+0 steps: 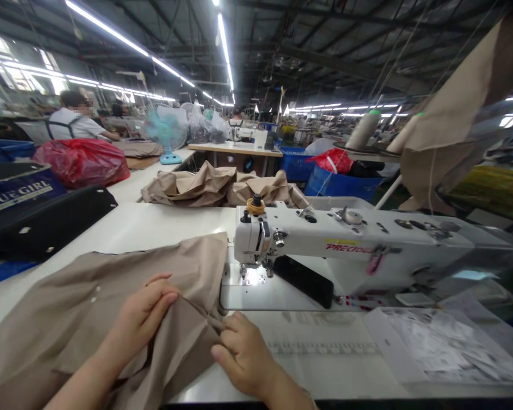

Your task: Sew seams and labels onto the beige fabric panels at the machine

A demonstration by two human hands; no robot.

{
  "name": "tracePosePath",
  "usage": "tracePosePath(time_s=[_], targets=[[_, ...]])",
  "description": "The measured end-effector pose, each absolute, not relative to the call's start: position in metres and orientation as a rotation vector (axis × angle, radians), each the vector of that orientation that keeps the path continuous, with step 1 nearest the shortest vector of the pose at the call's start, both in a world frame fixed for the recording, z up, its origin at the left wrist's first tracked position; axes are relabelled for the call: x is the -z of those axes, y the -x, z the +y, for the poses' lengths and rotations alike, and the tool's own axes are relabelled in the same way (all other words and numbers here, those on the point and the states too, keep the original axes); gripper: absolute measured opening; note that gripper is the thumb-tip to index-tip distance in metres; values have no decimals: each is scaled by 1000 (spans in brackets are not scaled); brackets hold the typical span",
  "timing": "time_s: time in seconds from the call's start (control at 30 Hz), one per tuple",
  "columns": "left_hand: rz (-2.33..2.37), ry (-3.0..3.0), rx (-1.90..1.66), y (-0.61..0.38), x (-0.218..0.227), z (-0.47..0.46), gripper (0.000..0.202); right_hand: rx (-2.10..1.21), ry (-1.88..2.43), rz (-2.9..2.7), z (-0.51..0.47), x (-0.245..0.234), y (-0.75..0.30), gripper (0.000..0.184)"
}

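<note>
A large piece of beige fabric [111,307] lies across the white table, left of the sewing machine [308,228]. My left hand [147,304] is closed on a fold near its middle, thumb and fingers pressed together. At the fabric's right edge, my right hand [243,353] has its fingers curled around the cloth. Between both hands the fabric is drawn up into creases. Beyond my right hand, the lit needle area [254,273] of the machine has no cloth under it.
A black phone [305,282] rests on the machine bed. White labels [448,347] fill a box at the right. Crumpled beige fabric [192,185] sits behind the machine, and more hangs at upper right. A person [74,119] sits at far left near a red bag [83,162].
</note>
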State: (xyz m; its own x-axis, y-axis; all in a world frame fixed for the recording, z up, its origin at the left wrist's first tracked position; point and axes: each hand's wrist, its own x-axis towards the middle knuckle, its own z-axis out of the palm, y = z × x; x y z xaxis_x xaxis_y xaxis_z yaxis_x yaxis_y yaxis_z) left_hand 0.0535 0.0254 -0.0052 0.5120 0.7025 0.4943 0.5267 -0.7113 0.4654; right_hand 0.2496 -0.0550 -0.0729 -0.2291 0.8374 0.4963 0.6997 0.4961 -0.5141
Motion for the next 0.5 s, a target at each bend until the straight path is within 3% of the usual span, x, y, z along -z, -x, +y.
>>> tracePosePath(time_s=[0.23, 0.4, 0.5], targets=[[1247, -2352, -1039, -45, -1, 15, 40, -244, 1099, -1571, -61, 73, -232, 30], [1101, -2401, -1073, -46, -2, 13, 27, -240, 1146, -1518, -62, 78, -228, 32], [1025, -2417, -1068, -42, 1, 14, 23, -337, 1248, -1453, -64, 79, -229, 18]])
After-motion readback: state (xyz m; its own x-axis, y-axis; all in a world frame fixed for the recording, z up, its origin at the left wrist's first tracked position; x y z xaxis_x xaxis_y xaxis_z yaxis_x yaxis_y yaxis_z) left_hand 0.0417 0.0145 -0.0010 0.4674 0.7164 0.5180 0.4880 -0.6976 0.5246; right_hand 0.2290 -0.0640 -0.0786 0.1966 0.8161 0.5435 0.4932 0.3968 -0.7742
